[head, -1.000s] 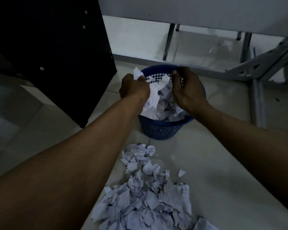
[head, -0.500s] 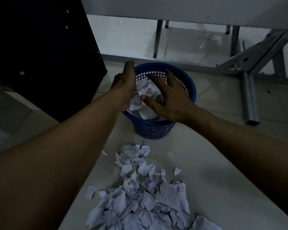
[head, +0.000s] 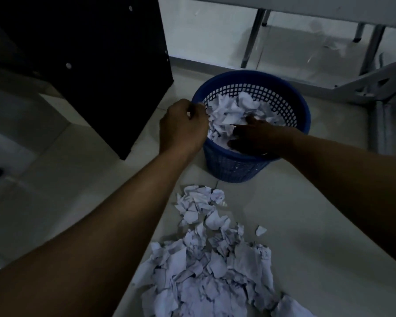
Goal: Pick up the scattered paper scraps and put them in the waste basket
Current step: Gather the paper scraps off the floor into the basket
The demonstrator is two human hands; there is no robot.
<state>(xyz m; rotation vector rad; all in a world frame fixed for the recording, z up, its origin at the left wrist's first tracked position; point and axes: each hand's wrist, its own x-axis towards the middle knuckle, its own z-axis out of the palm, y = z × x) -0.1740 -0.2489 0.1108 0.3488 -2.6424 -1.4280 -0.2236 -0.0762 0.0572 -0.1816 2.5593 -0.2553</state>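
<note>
A blue mesh waste basket [head: 293, 104] stands on the pale floor, filled high with white paper scraps [head: 229, 110]. My left hand [head: 183, 126] is curled at the basket's left rim, fingers closed against it. My right hand [head: 258, 136] lies inside the basket, fingers spread flat on the paper and holding nothing. A large pile of torn white paper scraps [head: 206, 271] lies on the floor in front of the basket, between my forearms. One small scrap [head: 260, 230] lies apart to the right of the pile.
A black cabinet [head: 89, 65] stands close to the left of the basket. Metal table legs [head: 252, 35] and a grey frame [head: 380, 124] stand behind and to the right. The room is dim.
Both hands have let go of the paper into the basket. My left hand drew back to the left rim and curled. My right hand sank lower, flat onto the paper.
</note>
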